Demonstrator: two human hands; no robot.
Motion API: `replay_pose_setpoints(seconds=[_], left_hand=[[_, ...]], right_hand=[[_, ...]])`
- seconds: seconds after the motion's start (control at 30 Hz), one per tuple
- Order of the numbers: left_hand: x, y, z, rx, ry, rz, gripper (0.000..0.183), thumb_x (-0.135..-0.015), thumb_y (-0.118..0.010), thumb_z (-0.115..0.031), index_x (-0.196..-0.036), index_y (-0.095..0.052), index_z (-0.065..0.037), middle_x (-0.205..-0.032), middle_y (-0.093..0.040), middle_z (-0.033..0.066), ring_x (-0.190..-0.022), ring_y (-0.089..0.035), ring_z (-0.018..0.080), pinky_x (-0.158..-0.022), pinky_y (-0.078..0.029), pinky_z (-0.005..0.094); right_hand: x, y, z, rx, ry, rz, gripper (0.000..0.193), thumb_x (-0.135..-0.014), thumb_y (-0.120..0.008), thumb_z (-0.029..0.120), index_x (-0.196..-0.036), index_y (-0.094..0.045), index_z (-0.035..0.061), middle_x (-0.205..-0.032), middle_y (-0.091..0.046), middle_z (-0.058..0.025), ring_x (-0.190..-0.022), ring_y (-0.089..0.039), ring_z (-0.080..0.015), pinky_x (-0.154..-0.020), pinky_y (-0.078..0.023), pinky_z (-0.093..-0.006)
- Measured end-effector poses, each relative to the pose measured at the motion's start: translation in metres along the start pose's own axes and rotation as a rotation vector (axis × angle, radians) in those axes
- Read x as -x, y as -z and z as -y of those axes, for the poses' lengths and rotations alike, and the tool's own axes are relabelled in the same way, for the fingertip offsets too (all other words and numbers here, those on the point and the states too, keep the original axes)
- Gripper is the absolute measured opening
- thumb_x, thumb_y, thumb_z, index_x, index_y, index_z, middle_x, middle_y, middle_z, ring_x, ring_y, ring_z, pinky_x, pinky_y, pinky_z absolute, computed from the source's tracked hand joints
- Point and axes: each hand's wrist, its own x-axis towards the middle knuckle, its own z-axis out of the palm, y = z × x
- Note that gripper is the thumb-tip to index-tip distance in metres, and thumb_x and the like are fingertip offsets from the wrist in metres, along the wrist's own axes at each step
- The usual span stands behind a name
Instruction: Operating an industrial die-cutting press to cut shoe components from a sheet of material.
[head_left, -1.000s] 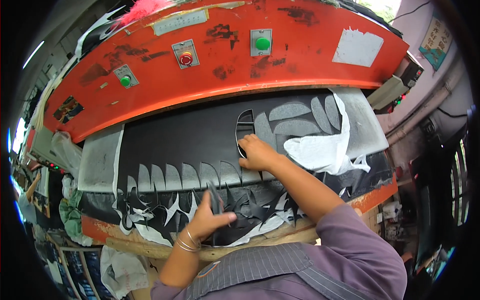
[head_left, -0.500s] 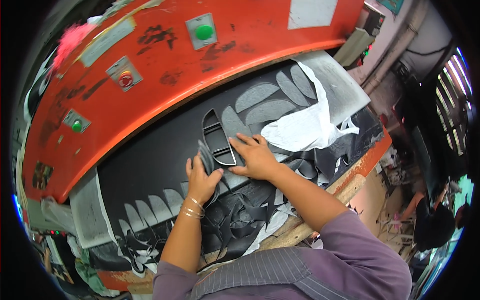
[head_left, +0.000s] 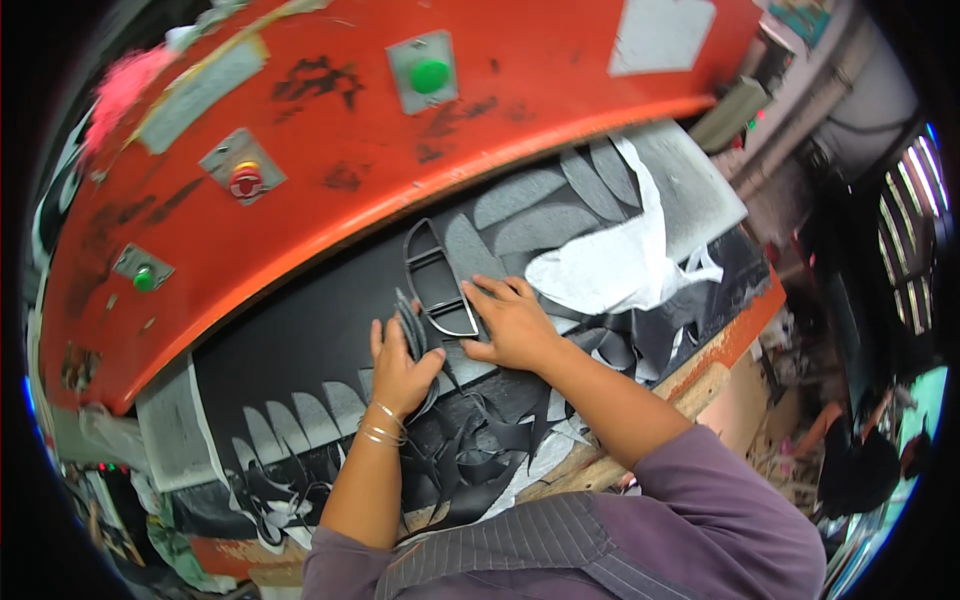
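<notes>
My left hand (head_left: 402, 378) is closed around a small stack of thin, curved dark-grey cut pieces (head_left: 411, 328), thumb on the near side. Right beside it, a half-moon metal cutting die (head_left: 447, 304) with crossbars lies on a black sheet of material (head_left: 310, 310). Spread fingers of my right hand (head_left: 520, 328) rest against the die's right edge, with the thumb by its near corner. Grey curved shapes (head_left: 522, 196) show in the sheet beyond the right hand. More pointed grey shapes (head_left: 309, 412) line its near edge, left of my left forearm.
A red machine beam (head_left: 330, 170) with green buttons (head_left: 430, 75) and a red button (head_left: 246, 181) spans the far side. White material (head_left: 597, 268) lies to the right. Black offcuts (head_left: 475, 440) heap along the near edge. Another person (head_left: 860, 465) is at far right.
The whole view has shifted slightly, the machine appearing lower. Both hands, the stack and the die keep almost the same places relative to one another.
</notes>
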Motion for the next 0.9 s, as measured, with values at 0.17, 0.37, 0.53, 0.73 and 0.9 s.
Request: replay_pose_setpoints(seconds=[0.17,0.37,0.53,0.73,0.9], left_hand=[[0.032,0.024,0.028,0.731,0.238,-0.270,0.043,-0.079,-0.059,-0.017,-0.115,-0.045,0.002,-0.092,-0.059,0.0139,-0.093,-0.057,0.0248,-0.094,-0.041,0.0357],[0.058,0.131,0.005,0.647,0.128,-0.879,0.028,-0.082,-0.059,-0.005,-0.107,-0.048,0.000,-0.093,-0.054,0.0022,-0.084,-0.049,0.0109,-0.079,-0.042,0.0260],[0.061,0.173,-0.026,0.190,-0.249,-1.307,0.029,-0.085,-0.061,-0.012,-0.105,-0.045,0.002,-0.094,-0.054,0.0047,-0.084,-0.049,0.0142,-0.080,-0.042,0.0284],[0.093,0.165,-0.035,-0.127,-0.213,-0.991,0.038,-0.082,-0.063,-0.014,-0.108,-0.042,0.002,-0.092,-0.055,0.0194,-0.081,-0.055,0.0326,-0.079,-0.045,0.0398],[0.194,0.070,-0.033,0.577,0.080,-0.615,0.044,-0.079,-0.067,-0.013,-0.113,-0.042,-0.001,-0.090,-0.054,0.0055,-0.080,-0.052,0.0130,-0.074,-0.046,0.0296]], right_hand=[[0.026,0.019,0.020,0.087,-0.033,-0.070,0.082,-0.073,-0.072,0.048,-0.135,-0.044,0.0029,-0.126,-0.055,-0.0198,-0.123,-0.046,-0.0328,-0.102,-0.032,-0.0446],[0.014,0.055,0.030,-0.340,-0.060,-0.280,0.069,-0.080,-0.074,0.029,-0.133,-0.043,-0.0019,-0.114,-0.058,-0.0209,-0.100,-0.058,-0.0335,-0.085,-0.047,-0.0402],[-0.024,0.100,0.052,-0.525,-0.015,-0.574,0.049,-0.082,-0.073,0.022,-0.116,-0.048,-0.0013,-0.091,-0.055,-0.0099,-0.080,-0.054,-0.0181,-0.068,-0.047,-0.0297],[0.000,0.123,0.064,-0.446,-0.017,-0.732,0.024,-0.087,-0.067,0.016,-0.091,-0.047,0.0023,-0.064,-0.050,-0.0046,-0.056,-0.047,-0.0128,-0.054,-0.043,-0.0295],[0.130,0.075,0.106,-0.310,-0.123,0.044,0.036,-0.083,-0.070,0.036,-0.097,-0.060,0.0036,-0.081,-0.065,-0.0149,-0.077,-0.064,-0.0328,-0.070,-0.051,-0.0389]])
